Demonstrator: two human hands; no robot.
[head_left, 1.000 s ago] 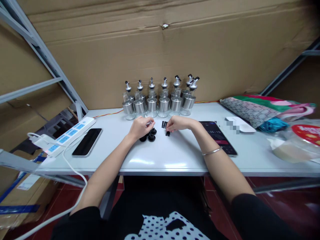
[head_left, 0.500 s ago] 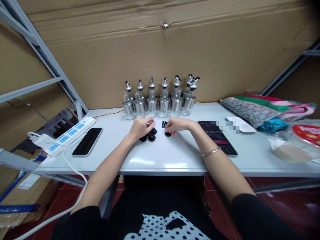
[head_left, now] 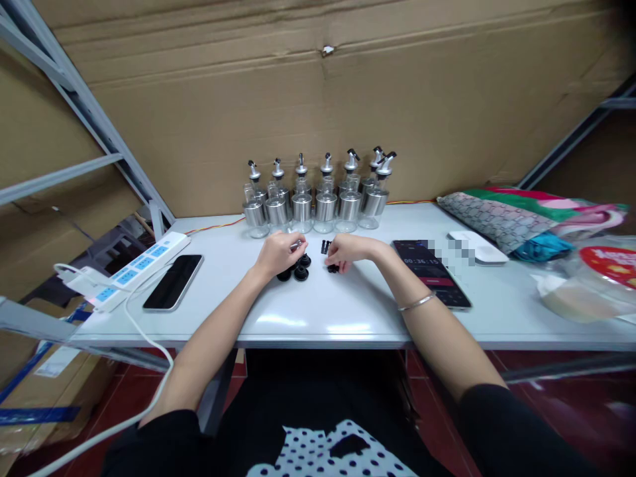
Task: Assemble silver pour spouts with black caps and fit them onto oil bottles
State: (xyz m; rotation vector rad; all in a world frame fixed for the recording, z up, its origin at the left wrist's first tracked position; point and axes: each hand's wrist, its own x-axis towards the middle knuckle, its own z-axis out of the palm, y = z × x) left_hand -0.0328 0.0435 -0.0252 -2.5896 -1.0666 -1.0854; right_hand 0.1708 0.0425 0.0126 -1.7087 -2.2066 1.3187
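Note:
My left hand (head_left: pixel 279 254) is closed in a pinch on a small silvery metal piece (head_left: pixel 297 245), mostly hidden by the fingers. Just under that hand several round black stoppers (head_left: pixel 301 272) lie on the white table. My right hand (head_left: pixel 348 249) reaches down with its fingertips together at a cluster of small black parts (head_left: pixel 333 268). Whether one is between the fingertips is hidden. Behind those fingers stands a short row of small black pieces (head_left: pixel 325 247). Glass and steel oil bottles (head_left: pixel 325 207) stand in two rows at the back, the rear ones with pour spouts (head_left: pixel 301 165).
To the left are a power strip (head_left: pixel 144 268) with a white cable and a dark phone (head_left: pixel 173 283). Right of my arm lies a phone showing a timer (head_left: pixel 432 275). Farther right are a white case (head_left: pixel 479 248), a colourful bag (head_left: pixel 531 215) and a plastic tub (head_left: pixel 586 285).
My right fingertips have shifted very slightly over the small black parts. My left hand keeps the metal piece in the same place.

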